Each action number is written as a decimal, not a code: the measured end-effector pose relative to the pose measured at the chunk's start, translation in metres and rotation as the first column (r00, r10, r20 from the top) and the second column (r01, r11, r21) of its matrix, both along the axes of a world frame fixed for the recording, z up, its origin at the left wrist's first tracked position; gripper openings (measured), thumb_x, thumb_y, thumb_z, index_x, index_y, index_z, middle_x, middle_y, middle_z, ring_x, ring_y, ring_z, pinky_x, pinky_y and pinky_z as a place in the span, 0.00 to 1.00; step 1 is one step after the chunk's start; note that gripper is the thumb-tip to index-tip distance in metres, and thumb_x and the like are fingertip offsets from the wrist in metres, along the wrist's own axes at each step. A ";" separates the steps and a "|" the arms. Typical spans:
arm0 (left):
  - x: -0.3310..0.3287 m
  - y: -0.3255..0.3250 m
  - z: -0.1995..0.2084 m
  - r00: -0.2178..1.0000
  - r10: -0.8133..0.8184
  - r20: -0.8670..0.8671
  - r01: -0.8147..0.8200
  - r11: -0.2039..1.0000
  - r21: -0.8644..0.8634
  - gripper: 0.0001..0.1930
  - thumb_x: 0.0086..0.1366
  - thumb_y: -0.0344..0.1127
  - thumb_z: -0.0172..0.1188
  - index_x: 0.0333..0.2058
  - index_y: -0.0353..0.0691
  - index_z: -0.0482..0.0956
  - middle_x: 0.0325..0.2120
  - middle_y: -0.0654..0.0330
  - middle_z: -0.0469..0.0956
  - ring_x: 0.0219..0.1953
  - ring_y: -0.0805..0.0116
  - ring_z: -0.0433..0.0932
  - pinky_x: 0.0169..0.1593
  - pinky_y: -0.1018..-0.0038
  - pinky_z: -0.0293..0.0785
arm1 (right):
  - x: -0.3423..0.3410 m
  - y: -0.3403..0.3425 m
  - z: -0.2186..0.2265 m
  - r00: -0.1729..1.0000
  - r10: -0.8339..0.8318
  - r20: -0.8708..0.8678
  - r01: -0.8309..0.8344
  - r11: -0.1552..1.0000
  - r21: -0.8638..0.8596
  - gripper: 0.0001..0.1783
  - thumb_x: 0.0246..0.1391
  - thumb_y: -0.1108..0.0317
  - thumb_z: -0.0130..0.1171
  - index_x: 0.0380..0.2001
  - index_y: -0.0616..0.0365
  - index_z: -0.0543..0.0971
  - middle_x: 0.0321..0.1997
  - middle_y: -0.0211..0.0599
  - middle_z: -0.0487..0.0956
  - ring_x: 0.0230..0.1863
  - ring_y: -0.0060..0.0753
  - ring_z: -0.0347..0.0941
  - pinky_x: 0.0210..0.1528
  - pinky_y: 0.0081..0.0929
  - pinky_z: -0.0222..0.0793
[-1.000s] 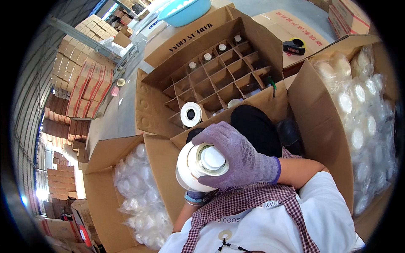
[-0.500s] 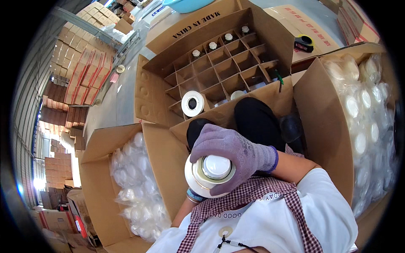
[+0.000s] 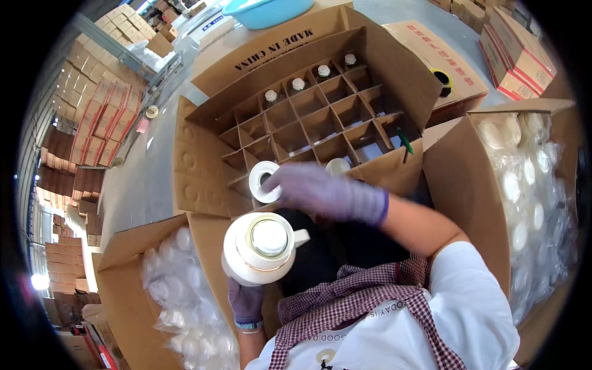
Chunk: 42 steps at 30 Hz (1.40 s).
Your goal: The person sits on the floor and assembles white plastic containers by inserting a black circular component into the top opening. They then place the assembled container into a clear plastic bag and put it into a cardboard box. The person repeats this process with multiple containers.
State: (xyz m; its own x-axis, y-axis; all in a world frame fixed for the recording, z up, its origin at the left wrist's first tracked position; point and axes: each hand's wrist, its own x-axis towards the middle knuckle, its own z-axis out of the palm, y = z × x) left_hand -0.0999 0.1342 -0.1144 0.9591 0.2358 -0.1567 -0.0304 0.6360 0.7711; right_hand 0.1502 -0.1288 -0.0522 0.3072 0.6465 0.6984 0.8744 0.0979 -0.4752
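Note:
My left hand (image 3: 245, 301), in a purple-grey work glove, grips a white vacuum jug (image 3: 262, 262) from below. The jug stands roughly upright, its round white stopper facing up and its handle to the right. My right hand (image 3: 314, 191), gloved too and smeared by motion, is at a white ring-shaped piece with a dark hole (image 3: 258, 191). Its fingertips overlap the ring's right edge; whether they grip it is unclear. That ring sits at the near left edge of a carton with cardboard dividers (image 3: 296, 126).
Several white-capped bottles (image 3: 298, 84) stand in the divider's far cells. Open cartons of plastic-wrapped white parts flank me, one left (image 3: 185, 296) and one right (image 3: 527, 185). A blue basin (image 3: 268, 11) and a black-and-yellow tape roll (image 3: 443, 81) lie beyond.
My right hand has left the jug's top and moved up and forward to the white ring. The jug has shifted left, held by my left hand, which now shows.

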 end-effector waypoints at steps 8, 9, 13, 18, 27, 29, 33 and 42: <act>-0.003 0.016 -0.012 0.973 0.224 -0.053 -0.227 0.971 -0.067 0.35 0.68 0.50 0.59 0.68 0.42 0.59 0.67 0.55 0.63 0.66 0.55 0.64 0.67 0.56 0.63 | 0.163 0.012 -0.240 0.859 -0.410 0.307 0.334 -0.006 -0.943 0.17 0.53 0.56 0.58 0.41 0.51 0.87 0.48 0.45 0.84 0.50 0.45 0.81 0.48 0.44 0.77; 0.003 0.015 -0.014 0.982 0.190 -0.015 -0.190 0.977 -0.095 0.33 0.69 0.49 0.58 0.67 0.41 0.60 0.67 0.55 0.63 0.66 0.55 0.65 0.67 0.56 0.64 | 0.171 0.010 -0.267 0.830 -0.432 0.353 0.355 -0.079 -0.931 0.17 0.53 0.56 0.59 0.42 0.49 0.87 0.49 0.43 0.84 0.50 0.45 0.81 0.46 0.45 0.77; -0.002 0.015 -0.009 0.966 0.257 -0.010 -0.257 0.964 -0.073 0.32 0.69 0.46 0.59 0.67 0.41 0.61 0.66 0.56 0.64 0.66 0.57 0.66 0.66 0.59 0.65 | 0.162 0.024 -0.248 0.793 -0.521 0.315 0.346 -0.041 -0.937 0.17 0.52 0.58 0.61 0.43 0.49 0.87 0.48 0.42 0.84 0.49 0.45 0.81 0.47 0.44 0.78; 0.000 0.002 0.008 0.969 0.245 0.026 -0.247 0.961 0.128 0.35 0.66 0.50 0.62 0.66 0.40 0.61 0.64 0.54 0.66 0.64 0.56 0.68 0.65 0.59 0.66 | 0.121 -0.006 -0.073 0.705 -0.648 0.286 0.547 0.242 -0.801 0.15 0.51 0.60 0.60 0.40 0.54 0.80 0.47 0.46 0.82 0.52 0.44 0.78 0.52 0.37 0.74; 0.021 -0.046 0.024 0.971 0.174 0.167 -0.212 0.945 0.247 0.36 0.69 0.51 0.58 0.67 0.39 0.57 0.62 0.52 0.67 0.63 0.54 0.69 0.65 0.57 0.64 | -0.043 -0.015 0.046 0.848 -0.486 -0.209 0.500 0.866 0.014 0.39 0.36 0.69 0.71 0.53 0.61 0.65 0.51 0.49 0.64 0.54 0.50 0.65 0.59 0.42 0.63; 0.017 -0.051 0.037 0.965 0.156 0.210 -0.210 0.940 0.269 0.36 0.69 0.51 0.58 0.67 0.38 0.57 0.63 0.52 0.67 0.63 0.54 0.68 0.65 0.57 0.64 | -0.055 -0.040 0.051 0.908 -0.331 -0.257 0.333 0.942 -0.036 0.42 0.41 0.66 0.70 0.58 0.64 0.62 0.56 0.54 0.61 0.59 0.54 0.62 0.63 0.43 0.62; 0.015 -0.058 0.052 0.951 0.231 0.206 -0.285 0.915 0.287 0.35 0.68 0.50 0.59 0.66 0.38 0.59 0.60 0.52 0.69 0.60 0.56 0.71 0.62 0.60 0.69 | -0.090 -0.058 0.054 0.927 -0.195 -0.320 0.230 0.970 0.076 0.40 0.43 0.71 0.67 0.61 0.60 0.62 0.66 0.59 0.58 0.70 0.60 0.54 0.72 0.44 0.53; 0.004 -0.060 0.077 0.962 0.182 0.203 -0.243 0.911 0.334 0.30 0.64 0.47 0.67 0.58 0.35 0.72 0.49 0.58 0.79 0.51 0.64 0.78 0.55 0.68 0.73 | -0.088 -0.077 0.028 0.965 -0.255 0.057 0.253 0.967 0.037 0.39 0.43 0.78 0.64 0.62 0.50 0.67 0.66 0.49 0.65 0.67 0.56 0.62 0.68 0.48 0.60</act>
State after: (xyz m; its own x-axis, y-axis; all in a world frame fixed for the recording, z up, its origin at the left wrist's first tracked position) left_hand -0.0962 0.0746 -0.0374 0.8850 0.4473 0.1291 -0.2793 0.2882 0.9159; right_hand 0.0623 -0.2056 -0.0241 0.4153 0.5317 0.7381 0.8994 -0.1182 -0.4209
